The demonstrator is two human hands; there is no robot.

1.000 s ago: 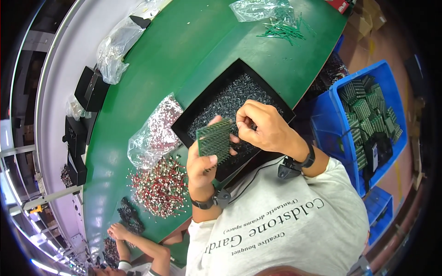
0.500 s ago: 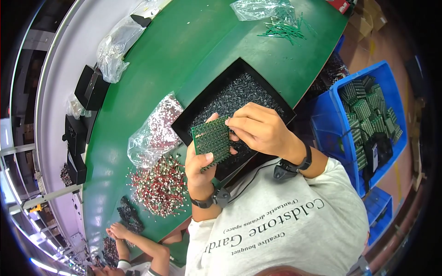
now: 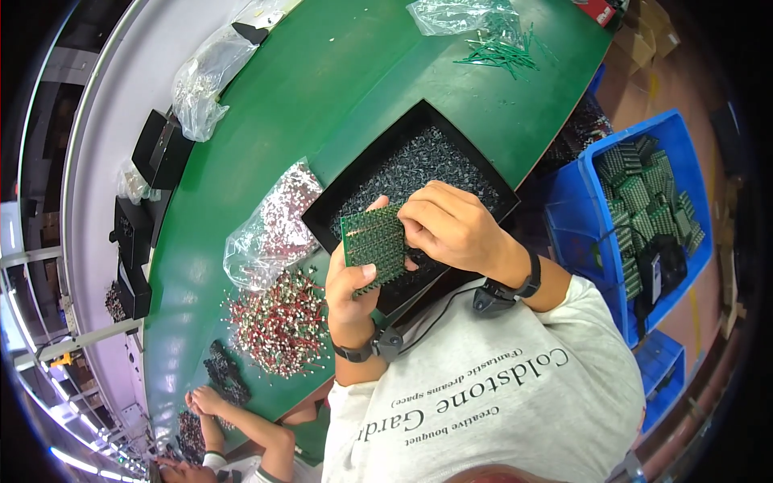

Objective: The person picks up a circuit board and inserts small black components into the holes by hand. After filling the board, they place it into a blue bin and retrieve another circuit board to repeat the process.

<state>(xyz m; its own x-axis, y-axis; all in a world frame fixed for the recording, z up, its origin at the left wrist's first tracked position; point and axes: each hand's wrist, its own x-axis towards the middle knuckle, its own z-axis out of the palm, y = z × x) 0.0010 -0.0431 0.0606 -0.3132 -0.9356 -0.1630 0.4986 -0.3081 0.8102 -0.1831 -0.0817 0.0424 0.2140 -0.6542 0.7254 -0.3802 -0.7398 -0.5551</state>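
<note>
Green studded board (image 3: 375,248) is over the black tray (image 3: 370,163); left hand (image 3: 348,295) clamps it, thumb on face; right hand (image 3: 457,225) curls at its right edge, cannot tell whether fingertips close on anything; steady support, light touch seem best.

The readable text stands on the light grey shirt (image 3: 483,386) of the person, printed in dark letters, and it appears upside down and slanting. One line has large letters, and its end is lost in the fold at the left. Two other lines are small, one on each side of it, and one of these stands in brackets. On the red box (image 3: 597,10) at the upper edge, pale marks are too small for reading.
</note>
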